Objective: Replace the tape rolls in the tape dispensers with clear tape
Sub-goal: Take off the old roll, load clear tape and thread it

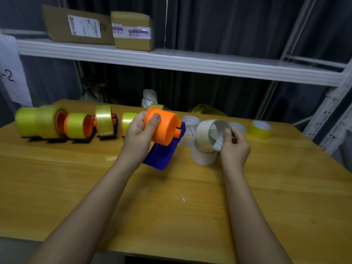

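- The left hand (140,134) grips the dispenser (163,138) by its bare orange drum, lifted off the tabletop (171,206).
- The right hand (235,144) pinches the clear roll (208,135) at its rim, just beside the drum.
- The roll looks light, stiff and slick; holding it by rim and core seems best.
- A paper sheet (11,73) reads "-2"; the box (76,25) labels are illegible.

wooden table (266,187) | white metal shelf (209,65) behind, two cardboard parcels (80,25) | dark curtain (228,25) backdrop
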Available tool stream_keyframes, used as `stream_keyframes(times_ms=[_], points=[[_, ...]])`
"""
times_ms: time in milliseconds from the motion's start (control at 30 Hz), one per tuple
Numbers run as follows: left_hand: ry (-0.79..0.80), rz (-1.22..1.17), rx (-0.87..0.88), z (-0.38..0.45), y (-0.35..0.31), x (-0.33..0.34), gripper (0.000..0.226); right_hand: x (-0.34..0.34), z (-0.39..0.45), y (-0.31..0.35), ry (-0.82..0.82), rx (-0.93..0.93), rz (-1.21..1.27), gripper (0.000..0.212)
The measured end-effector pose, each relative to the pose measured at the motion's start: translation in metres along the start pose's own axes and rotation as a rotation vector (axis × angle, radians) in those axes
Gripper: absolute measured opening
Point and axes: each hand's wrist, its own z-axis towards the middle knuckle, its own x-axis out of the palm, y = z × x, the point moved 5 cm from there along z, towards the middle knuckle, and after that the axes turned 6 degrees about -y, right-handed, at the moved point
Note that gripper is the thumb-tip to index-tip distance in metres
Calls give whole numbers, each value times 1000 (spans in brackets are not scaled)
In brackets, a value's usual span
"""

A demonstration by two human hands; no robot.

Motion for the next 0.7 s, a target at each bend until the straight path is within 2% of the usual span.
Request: stream_keyframes(times_ms=[133,267,433,567,633,700], points=[[13,15,88,9,-26,35,14,-14,27,-5,0,-1,-84,25],[27,33,138,20,-38,71,12,-44,65,-15,25,61,-296,25],[57,11,126,31,-40,121,15,-74,101,-38,88,178,-454,21],[79,10,95,44,-29,158,17,-76,122,-60,280,222,-571,23],[87,5,78,51,-24,174,17,-77,133,-62,279,210,-593,28],[106,4,71,60,-19,189,16,-77,147,-62,235,164,-609,25]])
